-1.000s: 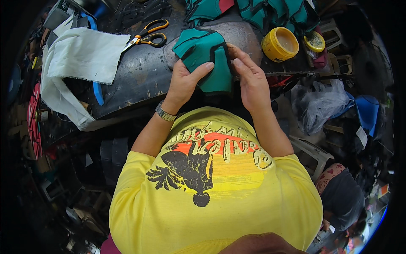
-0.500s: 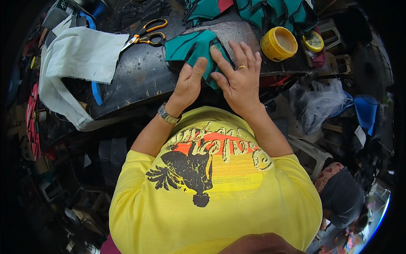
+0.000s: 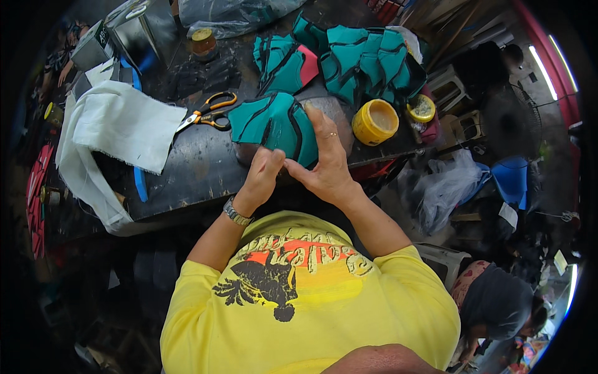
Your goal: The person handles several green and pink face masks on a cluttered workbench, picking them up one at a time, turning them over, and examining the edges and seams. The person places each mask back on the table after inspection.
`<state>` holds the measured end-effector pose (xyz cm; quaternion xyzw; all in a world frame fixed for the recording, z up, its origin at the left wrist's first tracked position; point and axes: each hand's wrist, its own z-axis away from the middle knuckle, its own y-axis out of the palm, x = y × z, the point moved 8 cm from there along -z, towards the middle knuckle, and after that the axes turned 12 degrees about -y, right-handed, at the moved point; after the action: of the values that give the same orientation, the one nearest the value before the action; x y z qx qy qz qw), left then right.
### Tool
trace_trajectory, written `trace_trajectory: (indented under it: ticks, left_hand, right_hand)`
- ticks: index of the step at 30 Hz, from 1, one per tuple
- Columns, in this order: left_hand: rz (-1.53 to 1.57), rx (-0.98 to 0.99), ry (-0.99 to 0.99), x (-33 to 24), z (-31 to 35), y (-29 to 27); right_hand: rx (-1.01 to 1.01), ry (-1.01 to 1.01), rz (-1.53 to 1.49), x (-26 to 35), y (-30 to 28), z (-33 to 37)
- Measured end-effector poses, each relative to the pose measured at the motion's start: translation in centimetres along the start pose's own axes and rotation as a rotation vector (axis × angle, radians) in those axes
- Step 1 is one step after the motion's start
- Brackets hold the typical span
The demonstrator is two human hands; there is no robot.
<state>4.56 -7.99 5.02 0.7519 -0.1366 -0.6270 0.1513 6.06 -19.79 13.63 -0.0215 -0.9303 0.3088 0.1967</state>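
Observation:
A teal fabric piece with black curved trim (image 3: 265,124) lies on a dark block (image 3: 245,153) at the table's front edge. My left hand (image 3: 260,177) is closed at the piece's lower edge, its fingers curled and mostly hidden. My right hand (image 3: 331,167) is spread along the right edge, touching the piece, with its thumb stretched toward my left hand. Just left of the piece lie orange-and-black scissors (image 3: 212,112), their blades pointing left.
Stacked teal pieces (image 3: 367,62) lie behind, beside a teal bundle with a pink part (image 3: 280,65). An open yellow tub (image 3: 375,123) stands at the right, near a smaller yellow container (image 3: 421,108). White cloth (image 3: 124,124) hangs over the table's left side. A person (image 3: 492,299) is at lower right.
The view has shifted, showing more of the table's far side. My right hand has moved from lying over the piece to its right edge; my left fingers have curled in at the lower edge.

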Motion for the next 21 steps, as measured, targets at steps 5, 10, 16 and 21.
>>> trace_trajectory:
  ticks: [5, 10, 16, 21]
  left_hand:
    - [-0.151, 0.17, -0.056, -2.0, 0.1, 0.4]
    - [-0.614, 0.057, 0.115, -3.8, 1.3, -0.8]
    - [-0.794, -0.061, 0.098, -2.4, 2.4, -3.1]
    - [-0.863, -0.088, 0.134, -1.9, 2.6, -3.3]
  right_hand:
    - [0.004, -0.062, -0.039, -2.0, -1.9, -3.7]
    - [-0.194, -0.124, 0.148, -6.3, -8.1, -7.8]
    - [-0.46, -0.04, 0.259, -15.2, -17.2, -9.0]
    - [-0.665, 0.365, 0.257, -24.6, -21.3, -4.5]
